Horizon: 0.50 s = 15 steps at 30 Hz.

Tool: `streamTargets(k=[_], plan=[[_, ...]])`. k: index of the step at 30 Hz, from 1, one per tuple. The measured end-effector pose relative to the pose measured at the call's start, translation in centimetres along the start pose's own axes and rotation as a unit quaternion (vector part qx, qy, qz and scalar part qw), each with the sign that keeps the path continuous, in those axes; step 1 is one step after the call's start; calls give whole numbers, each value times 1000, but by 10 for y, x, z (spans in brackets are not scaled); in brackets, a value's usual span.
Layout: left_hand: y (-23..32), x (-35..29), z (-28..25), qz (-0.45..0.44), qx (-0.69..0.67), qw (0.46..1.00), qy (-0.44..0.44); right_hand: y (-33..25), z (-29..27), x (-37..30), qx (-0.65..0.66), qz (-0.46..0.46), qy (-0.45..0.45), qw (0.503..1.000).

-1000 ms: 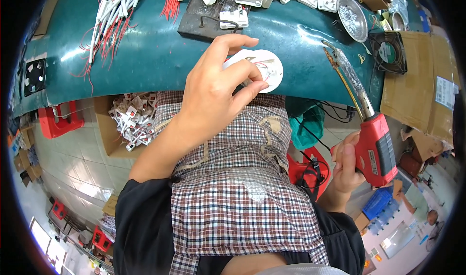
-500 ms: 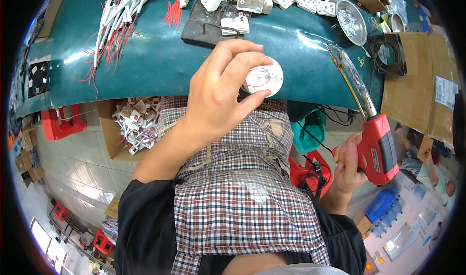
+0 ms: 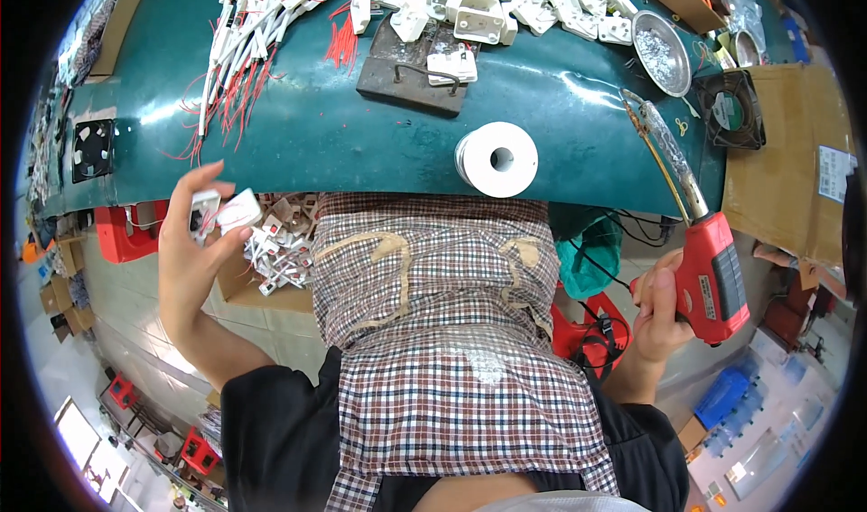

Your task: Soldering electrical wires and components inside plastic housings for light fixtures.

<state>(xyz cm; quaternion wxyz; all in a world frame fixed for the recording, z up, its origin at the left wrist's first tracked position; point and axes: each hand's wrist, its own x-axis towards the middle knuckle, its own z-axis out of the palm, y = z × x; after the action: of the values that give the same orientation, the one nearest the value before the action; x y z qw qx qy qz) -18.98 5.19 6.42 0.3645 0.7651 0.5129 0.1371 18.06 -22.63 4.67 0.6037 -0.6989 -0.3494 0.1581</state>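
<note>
My left hand (image 3: 190, 250) is at the left, beyond the table's front edge and over a cardboard box. Between its thumb and curved fingers is a small white plastic part (image 3: 239, 209) with a red wire, slightly blurred. My right hand (image 3: 662, 309) is closed round the handle of a red and black soldering gun (image 3: 713, 277), whose metal barrel and thin feed tube point up over the table. A white spool (image 3: 519, 169) stands at the table's front edge. Behind it lies a dark metal block (image 3: 406, 88) with a white plastic housing (image 3: 452, 65) on it.
The cardboard box (image 3: 275, 297) below holds many small white parts. White tubes with red wires (image 3: 244, 51) lie at the back left. White housings (image 3: 483, 15) are piled at the back. A metal dish (image 3: 664, 51), a small fan (image 3: 730, 110) and a carton (image 3: 777, 169) stand at the right.
My left hand has moved left from over the spool to over the box, carrying the white part with it. The spool top is now uncovered. The soldering gun has hardly moved.
</note>
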Motion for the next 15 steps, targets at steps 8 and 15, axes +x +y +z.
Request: streamTargets(k=[8,15], plan=[[-61,-14,-14,-103,255,962,-1,0,1,4,0,16,39,999],[12,47,14,60,110,990,58,10,7,25,71,-8,50,996]])
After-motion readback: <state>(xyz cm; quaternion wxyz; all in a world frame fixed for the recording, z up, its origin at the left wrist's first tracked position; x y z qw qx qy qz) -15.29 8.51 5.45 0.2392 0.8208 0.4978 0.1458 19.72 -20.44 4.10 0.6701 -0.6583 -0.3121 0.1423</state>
